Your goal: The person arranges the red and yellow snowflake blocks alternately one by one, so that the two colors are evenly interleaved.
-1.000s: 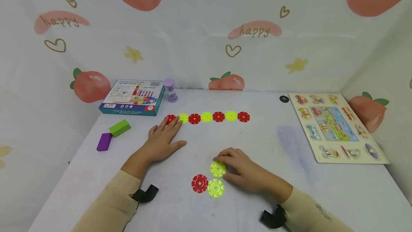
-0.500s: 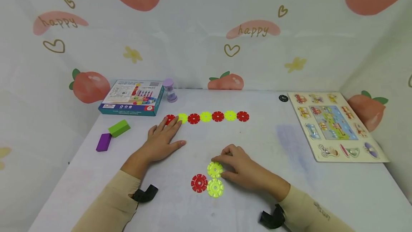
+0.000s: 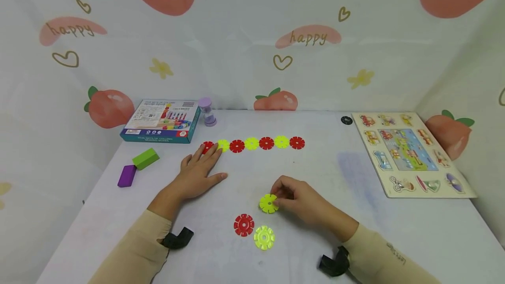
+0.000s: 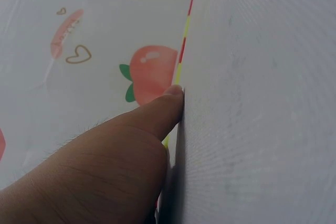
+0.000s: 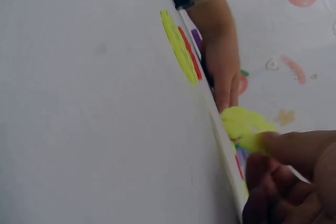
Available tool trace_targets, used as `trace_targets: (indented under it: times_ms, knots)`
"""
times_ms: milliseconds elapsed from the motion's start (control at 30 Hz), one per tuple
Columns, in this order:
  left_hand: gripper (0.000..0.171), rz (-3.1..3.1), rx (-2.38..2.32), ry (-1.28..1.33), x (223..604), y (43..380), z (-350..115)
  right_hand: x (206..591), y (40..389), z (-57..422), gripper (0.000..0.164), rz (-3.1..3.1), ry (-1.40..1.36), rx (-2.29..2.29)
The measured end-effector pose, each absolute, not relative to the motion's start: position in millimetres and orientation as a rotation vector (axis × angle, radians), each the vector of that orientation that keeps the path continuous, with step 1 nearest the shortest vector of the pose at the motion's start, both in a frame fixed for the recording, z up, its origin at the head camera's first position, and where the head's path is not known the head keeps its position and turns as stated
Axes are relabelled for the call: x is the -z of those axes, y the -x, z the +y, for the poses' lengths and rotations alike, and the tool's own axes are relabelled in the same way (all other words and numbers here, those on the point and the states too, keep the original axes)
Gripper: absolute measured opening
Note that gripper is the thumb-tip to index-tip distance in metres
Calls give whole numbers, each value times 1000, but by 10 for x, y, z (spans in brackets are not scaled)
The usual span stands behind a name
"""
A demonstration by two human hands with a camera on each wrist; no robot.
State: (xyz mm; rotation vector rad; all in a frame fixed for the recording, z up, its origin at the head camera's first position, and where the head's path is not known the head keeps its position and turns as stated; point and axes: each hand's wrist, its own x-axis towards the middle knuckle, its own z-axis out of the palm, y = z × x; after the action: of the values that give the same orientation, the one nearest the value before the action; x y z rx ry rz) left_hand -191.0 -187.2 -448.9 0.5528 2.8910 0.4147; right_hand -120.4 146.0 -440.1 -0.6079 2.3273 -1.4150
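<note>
My right hand (image 3: 301, 198) pinches a yellow-green notched plastic disc (image 3: 265, 204) between thumb and fingers; in the right wrist view this disc (image 5: 241, 121) is tilted up off the table. Just nearer to me lie a loose red notched disc (image 3: 238, 226) and a second yellow-green disc (image 3: 258, 238). Farther back, red and yellow discs form an alternating row (image 3: 266, 143). My left hand (image 3: 201, 175) rests spread on the table, its fingertips over the row's left-end red disc (image 3: 206, 145) and the yellow one beside it. Part of those two is hidden by the fingers.
At the back left are a boxed toy set (image 3: 161, 119) and a purple sand timer (image 3: 207, 112). Green (image 3: 146, 158) and purple (image 3: 126, 176) blocks lie left of my left hand. A wooden picture puzzle board (image 3: 378, 179) and a black round piece (image 3: 346, 120) are at right.
My right hand has picked up the upper yellow disc, which was lying against the other yellow one. That lower disc has shifted slightly toward me. The left hand stays in place.
</note>
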Motion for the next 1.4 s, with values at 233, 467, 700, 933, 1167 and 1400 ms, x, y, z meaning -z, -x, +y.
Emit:
trace_targets:
  times_ms: [233,467,700,933,1167,1400]
  knots:
    - [86,2899,-425,-558,4482,1896,-1880,4287,1518,1708,20,2337,388,1770]
    - [87,2897,-409,-567,4509,1908,-1889,4371,1980,2171,26,2529,-53,1833]
    - [87,2902,-398,-553,4512,1914,-1890,4548,2113,2380,34,2775,-135,1589]
    - [88,2913,-394,-570,4539,1930,-1893,4553,1957,2301,54,3068,277,740]
    - [88,2905,-401,-561,4529,1921,-1893,4575,1897,2245,76,3018,368,539]
    - [88,2904,-401,-557,4518,1915,-1884,4584,1909,2248,83,2998,365,539]
